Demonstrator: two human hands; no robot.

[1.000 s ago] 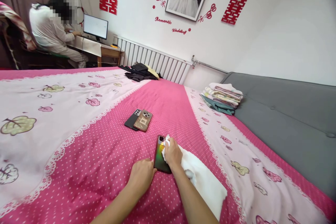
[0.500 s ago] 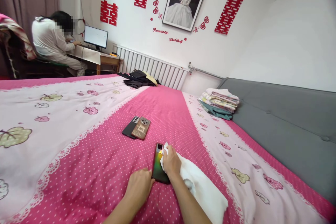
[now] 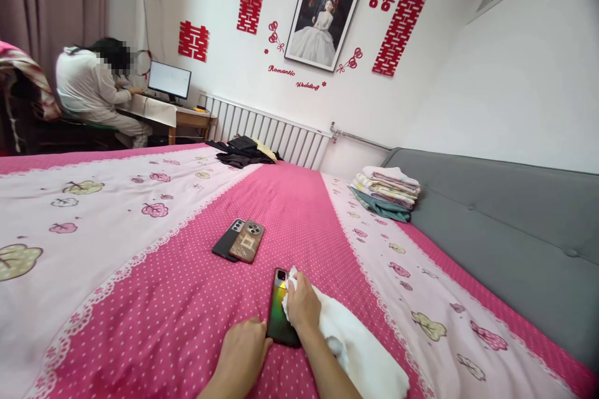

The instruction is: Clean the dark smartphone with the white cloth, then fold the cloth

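A phone [image 3: 277, 319] with a shiny green and yellow back lies face down on the pink dotted bedspread [image 3: 187, 299]. At its lower left edge, my left hand [image 3: 244, 349] is closed, thumb against the phone's side; the other fingers are mostly hidden. My right hand [image 3: 303, 304] bunches a corner of a white cloth [image 3: 365, 340] and presses it on the upper right of the phone's back. The rest of the cloth spreads over the bed to the right, under my right forearm. Beyond them, a brown phone [image 3: 247, 243] partly overlaps a black phone [image 3: 224, 242].
Folded linens [image 3: 386, 190] are stacked by the grey headboard [image 3: 496, 230]. Dark clothes [image 3: 241, 151] lie at the bed's far edge, before a white radiator [image 3: 266, 121]. At the left, a person [image 3: 91, 87] sits at a desk with a monitor [image 3: 169, 81].
The whole scene sits slightly lower as my head view tilts up. My left hand stays at the phone's edge, and my right hand keeps the cloth at nearly the same spot on it.
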